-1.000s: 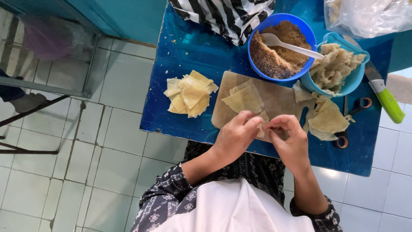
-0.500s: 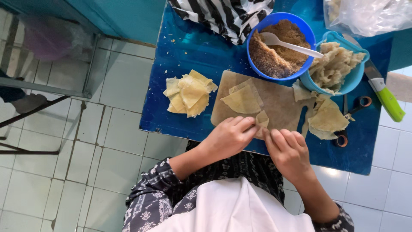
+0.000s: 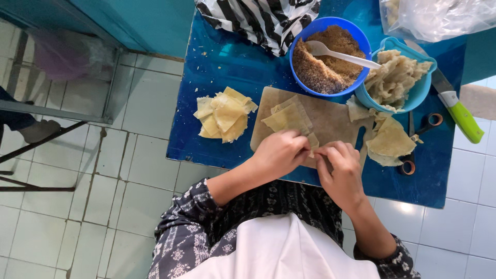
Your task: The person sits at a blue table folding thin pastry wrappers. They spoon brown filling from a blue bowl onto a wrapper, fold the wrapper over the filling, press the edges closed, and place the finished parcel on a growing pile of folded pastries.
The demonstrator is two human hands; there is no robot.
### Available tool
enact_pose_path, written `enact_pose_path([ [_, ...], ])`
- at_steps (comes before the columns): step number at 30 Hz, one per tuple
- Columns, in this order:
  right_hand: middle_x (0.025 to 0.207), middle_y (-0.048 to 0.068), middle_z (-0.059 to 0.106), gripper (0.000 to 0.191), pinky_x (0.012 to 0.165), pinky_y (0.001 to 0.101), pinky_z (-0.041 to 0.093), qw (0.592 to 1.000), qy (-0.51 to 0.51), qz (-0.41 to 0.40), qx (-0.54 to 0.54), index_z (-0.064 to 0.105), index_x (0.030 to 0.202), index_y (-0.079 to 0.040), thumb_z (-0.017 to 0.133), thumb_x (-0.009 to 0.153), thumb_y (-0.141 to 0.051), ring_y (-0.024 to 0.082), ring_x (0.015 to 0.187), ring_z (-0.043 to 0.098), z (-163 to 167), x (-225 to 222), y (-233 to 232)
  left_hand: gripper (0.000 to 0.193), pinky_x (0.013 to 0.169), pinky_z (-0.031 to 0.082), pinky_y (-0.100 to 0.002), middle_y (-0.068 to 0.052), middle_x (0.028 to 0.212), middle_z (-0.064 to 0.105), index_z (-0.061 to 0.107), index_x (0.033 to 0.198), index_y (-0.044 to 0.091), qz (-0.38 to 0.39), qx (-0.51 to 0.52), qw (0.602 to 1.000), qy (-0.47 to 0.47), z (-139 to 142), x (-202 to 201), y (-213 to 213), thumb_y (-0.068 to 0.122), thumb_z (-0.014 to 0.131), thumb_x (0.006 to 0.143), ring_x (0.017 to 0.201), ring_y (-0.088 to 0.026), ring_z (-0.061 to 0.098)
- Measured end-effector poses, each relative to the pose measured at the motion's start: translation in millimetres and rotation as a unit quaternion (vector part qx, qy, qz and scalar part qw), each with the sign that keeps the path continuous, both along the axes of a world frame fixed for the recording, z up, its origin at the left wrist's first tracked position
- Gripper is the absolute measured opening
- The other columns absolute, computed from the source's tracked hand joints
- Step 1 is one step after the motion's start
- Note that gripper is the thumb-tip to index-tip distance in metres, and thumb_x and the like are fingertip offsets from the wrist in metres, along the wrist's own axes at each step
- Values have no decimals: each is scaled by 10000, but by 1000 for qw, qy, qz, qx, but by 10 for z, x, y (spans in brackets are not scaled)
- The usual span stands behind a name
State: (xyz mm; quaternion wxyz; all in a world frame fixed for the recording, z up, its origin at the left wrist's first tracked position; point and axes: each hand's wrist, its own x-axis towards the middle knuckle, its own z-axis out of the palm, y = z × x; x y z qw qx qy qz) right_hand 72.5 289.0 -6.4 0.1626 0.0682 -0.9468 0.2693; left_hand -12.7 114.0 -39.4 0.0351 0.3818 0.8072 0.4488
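A scuffed blue table [image 3: 227, 62] stood over a pale tiled floor [image 3: 103, 155]. On its light wooden cutting board [image 3: 336, 121], the left hand [image 3: 279, 153] and right hand [image 3: 342, 169] met, fingers pinched together on a small pale yellow dough wrapper [image 3: 312, 141]. A stack of folded wrappers [image 3: 225, 113] lay nearby.

A board [image 3: 330, 121] lies on the desk [image 3: 232, 67]: wrapper pile [image 3: 225, 113] to its left, two bowls [image 3: 330, 57] behind, scissors [image 3: 418, 144] and knife [image 3: 460, 113] to its right.
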Motion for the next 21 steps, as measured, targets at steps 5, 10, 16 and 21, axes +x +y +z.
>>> enact_pose_path([
  [5, 955, 77, 663, 140, 822, 423, 442, 999, -32, -9, -22, 691, 920, -74, 776, 810, -69, 319, 928, 609, 4, -63, 26, 97, 711, 544, -443, -83, 882, 627, 672, 886, 104, 8, -7, 1000, -24, 35, -33, 12, 165, 736, 847, 872, -323, 664],
  [10, 1008, 89, 651, 148, 861, 410, 458, 999, -28, 38, -25, 682, 984, -74, 747, 853, -49, 320, 976, 604, 28, -109, 47, 79, 762, 536, -420, -65, 914, 615, 673, 907, 121, -24, -7, 994, 109, 104, -35, -129, 172, 726, 879, 915, -289, 643],
  [16, 982, 83, 651, 215, 831, 433, 441, 997, -15, 69, 40, 715, 988, -80, 774, 782, -90, 320, 945, 600, 133, -86, 55, 116, 778, 528, -420, -76, 901, 607, 675, 916, 95, -4, -2, 995, 99, 75, -26, -113, 198, 720, 885, 928, -297, 639],
  [21, 987, 50, 659, 141, 855, 415, 429, 994, 31, 31, 105, 728, 1001, -85, 770, 866, -91, 283, 972, 619, 108, -101, -15, 176, 755, 524, -447, -117, 894, 614, 646, 841, 62, 36, -74, 994, 69, 122, -51, 42, 211, 725, 892, 893, -340, 634],
])
